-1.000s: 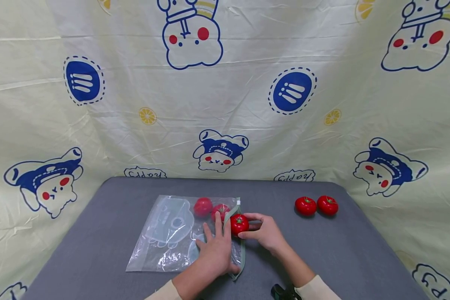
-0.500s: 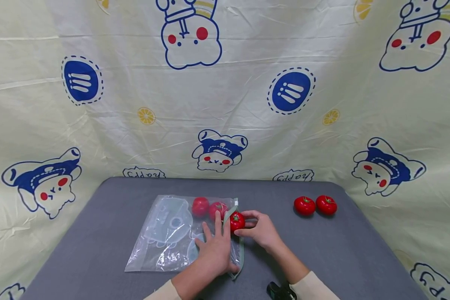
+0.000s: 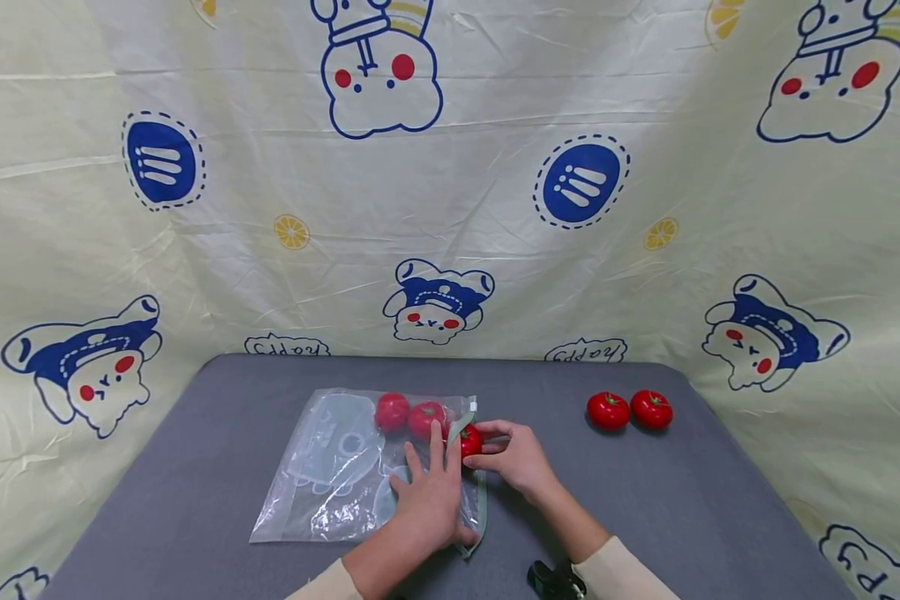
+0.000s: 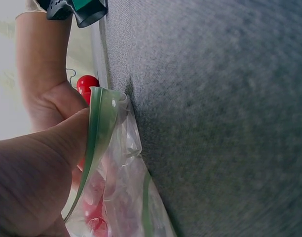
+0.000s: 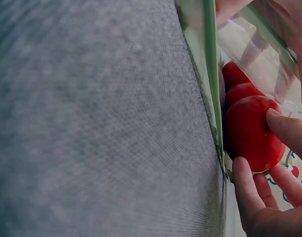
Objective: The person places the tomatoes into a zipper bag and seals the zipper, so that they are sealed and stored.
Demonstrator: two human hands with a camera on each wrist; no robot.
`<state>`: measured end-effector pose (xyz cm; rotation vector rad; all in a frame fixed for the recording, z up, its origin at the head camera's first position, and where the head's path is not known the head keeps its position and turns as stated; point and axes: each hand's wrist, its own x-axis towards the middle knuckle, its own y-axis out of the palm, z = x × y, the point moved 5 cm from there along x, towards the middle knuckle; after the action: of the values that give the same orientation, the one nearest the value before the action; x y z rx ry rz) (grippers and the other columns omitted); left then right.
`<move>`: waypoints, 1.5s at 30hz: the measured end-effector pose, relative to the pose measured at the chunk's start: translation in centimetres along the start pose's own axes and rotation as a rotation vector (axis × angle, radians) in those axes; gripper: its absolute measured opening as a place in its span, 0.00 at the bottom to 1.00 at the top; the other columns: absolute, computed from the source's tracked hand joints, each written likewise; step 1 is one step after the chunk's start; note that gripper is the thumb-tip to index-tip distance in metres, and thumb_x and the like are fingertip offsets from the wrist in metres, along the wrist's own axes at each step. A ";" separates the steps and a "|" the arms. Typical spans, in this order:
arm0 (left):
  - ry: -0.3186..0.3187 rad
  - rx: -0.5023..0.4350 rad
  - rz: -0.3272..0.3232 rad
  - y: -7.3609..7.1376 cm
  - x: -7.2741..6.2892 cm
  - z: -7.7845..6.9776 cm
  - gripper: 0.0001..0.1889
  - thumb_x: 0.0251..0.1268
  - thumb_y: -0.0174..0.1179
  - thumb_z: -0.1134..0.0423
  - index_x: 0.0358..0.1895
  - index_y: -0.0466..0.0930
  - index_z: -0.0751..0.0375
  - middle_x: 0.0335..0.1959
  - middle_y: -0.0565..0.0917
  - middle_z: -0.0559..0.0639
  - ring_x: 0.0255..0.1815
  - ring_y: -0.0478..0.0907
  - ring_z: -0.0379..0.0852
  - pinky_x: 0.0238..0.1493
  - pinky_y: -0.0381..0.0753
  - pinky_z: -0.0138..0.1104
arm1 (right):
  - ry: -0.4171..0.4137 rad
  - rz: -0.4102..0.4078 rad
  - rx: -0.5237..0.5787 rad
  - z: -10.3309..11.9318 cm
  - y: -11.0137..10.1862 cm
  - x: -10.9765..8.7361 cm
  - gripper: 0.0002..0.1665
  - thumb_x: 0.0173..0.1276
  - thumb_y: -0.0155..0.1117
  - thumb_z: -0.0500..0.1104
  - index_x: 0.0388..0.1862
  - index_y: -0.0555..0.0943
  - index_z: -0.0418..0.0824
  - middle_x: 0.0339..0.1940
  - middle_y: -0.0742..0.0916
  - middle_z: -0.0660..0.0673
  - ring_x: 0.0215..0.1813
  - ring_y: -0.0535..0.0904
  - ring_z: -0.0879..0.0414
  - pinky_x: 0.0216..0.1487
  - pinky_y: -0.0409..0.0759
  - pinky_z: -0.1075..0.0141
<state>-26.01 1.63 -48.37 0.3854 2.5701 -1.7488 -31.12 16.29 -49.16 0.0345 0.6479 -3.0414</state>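
A clear zip bag [image 3: 322, 475] with a green-edged mouth lies flat on the table, mouth to the right. My left hand [image 3: 429, 496] holds the upper lip of its mouth, fingers spread over the top film and thumb inside the opening. Two red tomatoes [image 3: 392, 412] show through the film near the far edge. With thumb and fingertips my right hand [image 3: 517, 458] grips a third tomato [image 5: 252, 133] at the mouth. In the head view that tomato is partly covered by the green lip [image 3: 459, 427] and the left fingers. In the right wrist view it sits against the tomatoes inside.
Two more tomatoes [image 3: 630, 411] stand side by side at the far right of the grey table [image 3: 690, 508]. A black device [image 3: 555, 581] is at the right wrist. Behind the table hangs a patterned cloth [image 3: 450, 192].
My right hand has moved left with its tomato, which is now deeper in the bag's mouth. The two tomatoes inside have shifted left. My left hand stays in place.
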 end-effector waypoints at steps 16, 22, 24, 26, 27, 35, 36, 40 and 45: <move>0.001 0.012 -0.016 -0.2 -0.1 -0.1 0.68 0.31 0.86 0.43 0.81 0.53 0.51 0.86 0.42 0.58 0.79 0.47 0.80 0.61 0.63 0.80 | -0.024 -0.016 -0.002 -0.1 0.0 0.8 0.25 0.54 0.83 0.39 0.53 0.88 0.40 0.49 0.90 0.41 0.43 0.89 0.51 0.48 0.89 0.57; 0.006 0.007 -0.019 -0.2 -0.2 -0.2 0.68 0.31 0.86 0.42 0.81 0.53 0.51 0.86 0.40 0.58 0.79 0.46 0.81 0.62 0.61 0.80 | -0.033 -0.021 0.013 0.0 0.1 0.9 0.23 0.55 0.82 0.36 0.50 0.87 0.36 0.46 0.91 0.38 0.44 0.91 0.48 0.50 0.89 0.55; 0.005 0.009 -0.015 -0.2 -0.2 -0.2 0.68 0.31 0.86 0.42 0.81 0.53 0.51 0.86 0.40 0.58 0.79 0.46 0.81 0.62 0.61 0.80 | -0.039 -0.026 0.011 0.0 0.1 1.0 0.22 0.55 0.82 0.36 0.50 0.88 0.35 0.44 0.92 0.38 0.43 0.91 0.49 0.49 0.89 0.55; 0.003 0.012 -0.009 -0.1 -0.2 -0.2 0.68 0.31 0.86 0.42 0.81 0.53 0.51 0.86 0.40 0.58 0.79 0.46 0.81 0.62 0.61 0.80 | -0.036 -0.036 0.016 0.1 0.1 1.1 0.22 0.54 0.83 0.36 0.50 0.88 0.36 0.43 0.92 0.39 0.42 0.91 0.50 0.49 0.89 0.56; 0.003 0.015 -0.007 -0.2 -0.2 -0.2 0.68 0.31 0.86 0.42 0.81 0.53 0.51 0.86 0.40 0.58 0.79 0.46 0.81 0.62 0.61 0.80 | -0.036 -0.040 0.018 0.1 0.1 1.1 0.22 0.54 0.83 0.36 0.49 0.89 0.36 0.43 0.92 0.39 0.42 0.91 0.50 0.48 0.89 0.56; -0.002 0.016 0.000 -0.2 -0.2 -0.2 0.70 0.32 0.86 0.42 0.82 0.50 0.51 0.86 0.40 0.59 0.79 0.46 0.81 0.62 0.61 0.80 | -0.036 -0.057 0.022 0.1 0.3 1.5 0.18 0.54 0.82 0.35 0.44 0.90 0.35 0.40 0.93 0.39 0.42 0.91 0.50 0.47 0.89 0.57; -0.001 0.015 -0.001 -0.3 -0.2 -0.2 0.70 0.32 0.86 0.42 0.82 0.50 0.51 0.86 0.40 0.59 0.79 0.46 0.82 0.62 0.61 0.80 | -0.036 -0.057 0.019 0.1 0.3 1.5 0.18 0.54 0.82 0.36 0.44 0.90 0.35 0.40 0.93 0.39 0.41 0.91 0.51 0.46 0.89 0.57; 0.007 0.014 -0.012 -0.3 -0.2 -0.3 0.70 0.32 0.86 0.43 0.82 0.50 0.51 0.86 0.42 0.60 0.79 0.46 0.82 0.62 0.61 0.80 | -0.035 -0.049 0.031 0.1 0.3 1.4 0.18 0.54 0.83 0.36 0.44 0.90 0.34 0.37 0.93 0.40 0.38 0.90 0.53 0.42 0.90 0.59; 0.006 0.013 -0.008 -0.2 -0.3 -0.3 0.69 0.32 0.86 0.43 0.82 0.51 0.51 0.86 0.42 0.60 0.79 0.46 0.82 0.61 0.62 0.80 | -0.043 -0.023 0.059 0.0 0.1 1.2 0.19 0.55 0.82 0.35 0.46 0.89 0.32 0.39 0.93 0.38 0.39 0.91 0.52 0.42 0.90 0.58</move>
<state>-25.72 1.80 -48.03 0.3819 2.5696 -1.7705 -32.29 16.12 -49.21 -0.0371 0.5598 -3.0732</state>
